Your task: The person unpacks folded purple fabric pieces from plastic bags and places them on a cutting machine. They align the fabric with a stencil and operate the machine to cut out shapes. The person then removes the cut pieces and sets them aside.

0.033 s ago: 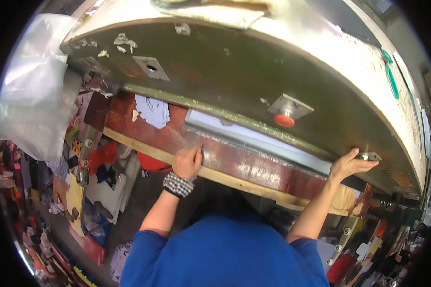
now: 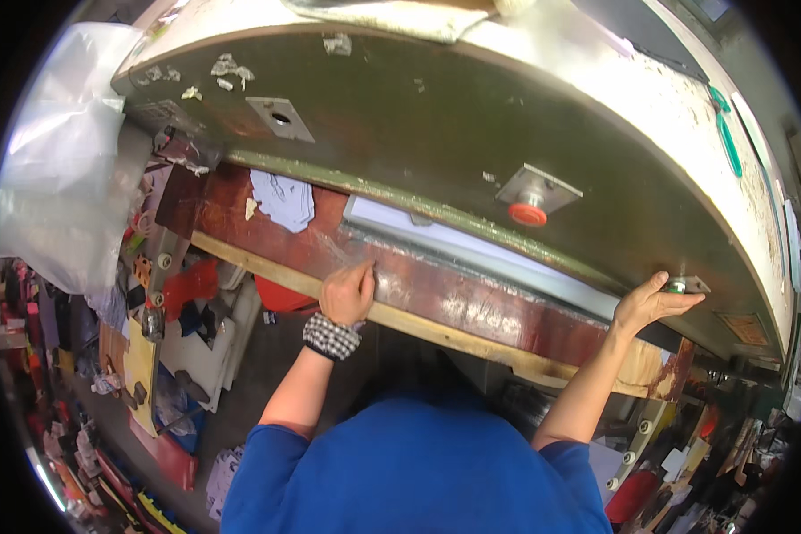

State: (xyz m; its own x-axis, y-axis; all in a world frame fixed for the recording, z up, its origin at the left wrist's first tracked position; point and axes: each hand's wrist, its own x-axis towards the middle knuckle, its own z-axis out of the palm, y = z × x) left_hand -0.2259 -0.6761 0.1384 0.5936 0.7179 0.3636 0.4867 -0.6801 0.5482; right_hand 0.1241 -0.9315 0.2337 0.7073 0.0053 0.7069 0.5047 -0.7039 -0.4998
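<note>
My left hand [image 2: 347, 294] is curled into a fist, thumb on top, resting at the wooden front edge [image 2: 436, 335] of a worn red-brown board [image 2: 472, 307]. A black-and-white checked band [image 2: 332, 336] circles that wrist. At the right, my right hand [image 2: 650, 307] has its fingers stretched out and its thumb raised, right at a small push button [image 2: 675, 286] under the dark green machine front [image 2: 400, 116]. The fingers partly surround this button without wrapping round anything; whether they press it I cannot tell. Behind the board's edge, a pale flat panel [image 2: 489, 242] lies under the machine.
A red mushroom button [image 2: 528, 214] juts from the machine front. White paper pieces [image 2: 282, 200] lie on the board's left part. Green-handled snips [image 2: 726, 133] are on the machine top. A clear plastic bag [image 2: 58, 178] hangs at left, above cluttered shelves.
</note>
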